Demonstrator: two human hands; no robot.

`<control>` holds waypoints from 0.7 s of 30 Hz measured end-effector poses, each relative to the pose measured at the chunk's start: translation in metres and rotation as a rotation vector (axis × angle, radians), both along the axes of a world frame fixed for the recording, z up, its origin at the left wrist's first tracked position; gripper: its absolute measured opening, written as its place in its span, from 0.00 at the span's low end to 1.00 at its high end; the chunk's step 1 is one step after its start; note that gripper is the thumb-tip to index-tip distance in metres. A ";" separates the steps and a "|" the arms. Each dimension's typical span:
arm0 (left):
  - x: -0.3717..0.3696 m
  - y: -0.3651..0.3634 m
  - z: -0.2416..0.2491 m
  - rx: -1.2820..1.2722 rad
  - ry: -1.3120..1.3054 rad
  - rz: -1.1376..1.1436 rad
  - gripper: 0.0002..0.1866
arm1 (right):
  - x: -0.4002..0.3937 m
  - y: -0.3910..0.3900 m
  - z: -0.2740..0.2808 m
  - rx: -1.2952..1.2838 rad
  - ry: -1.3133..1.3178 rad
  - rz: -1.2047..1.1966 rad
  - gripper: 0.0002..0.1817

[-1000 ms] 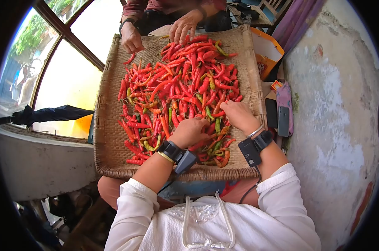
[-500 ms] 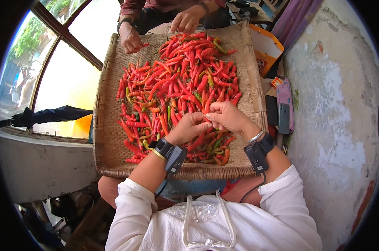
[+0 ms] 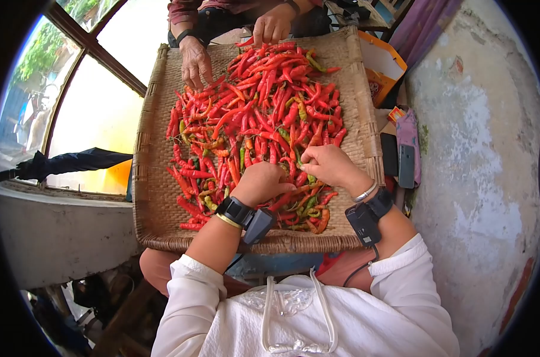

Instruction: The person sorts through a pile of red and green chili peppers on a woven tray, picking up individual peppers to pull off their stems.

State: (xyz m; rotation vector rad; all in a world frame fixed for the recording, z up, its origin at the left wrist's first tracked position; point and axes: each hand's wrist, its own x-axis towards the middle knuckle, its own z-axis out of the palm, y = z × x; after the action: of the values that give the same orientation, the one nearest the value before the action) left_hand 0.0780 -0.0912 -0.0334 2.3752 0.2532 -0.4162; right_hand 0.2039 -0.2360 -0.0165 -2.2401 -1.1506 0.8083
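Many chili peppers, mostly red with some green and orange ones, lie heaped on a woven bamboo tray. My left hand is over the near part of the heap, its fingers curled down out of sight and its thumb pointing right. Whatever it holds, if anything, is hidden. Just to the right, my right hand has thumb and fingertips pinched together above the peppers. What lies in that pinch is too small to make out. A small gap separates the two hands.
Across the tray, another person's hands are at the far edge of the heap, with a red chili by one of them. A folded dark umbrella lies along the window at left. Phones and an orange-edged box are beside the wall.
My hands, earlier meeting at a red chili, have parted; the left moved slightly left and down. The other person's hand at left has moved right and down onto the peppers.
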 end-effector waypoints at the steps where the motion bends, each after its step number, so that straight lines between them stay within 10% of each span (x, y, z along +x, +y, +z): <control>1: -0.001 -0.003 -0.003 0.137 -0.032 -0.065 0.18 | -0.002 -0.001 0.000 -0.001 0.004 0.000 0.13; 15: -0.003 -0.021 -0.011 0.374 -0.141 -0.134 0.14 | -0.008 -0.004 0.004 -0.114 -0.185 0.107 0.13; 21: -0.005 -0.008 0.009 -0.155 -0.193 0.144 0.09 | -0.008 -0.007 0.005 0.058 -0.119 0.102 0.15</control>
State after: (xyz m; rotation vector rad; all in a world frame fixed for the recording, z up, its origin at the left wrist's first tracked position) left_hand 0.0734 -0.0996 -0.0243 2.2096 0.2889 -0.1322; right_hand 0.1954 -0.2426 -0.0116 -2.2218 -1.3360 0.6794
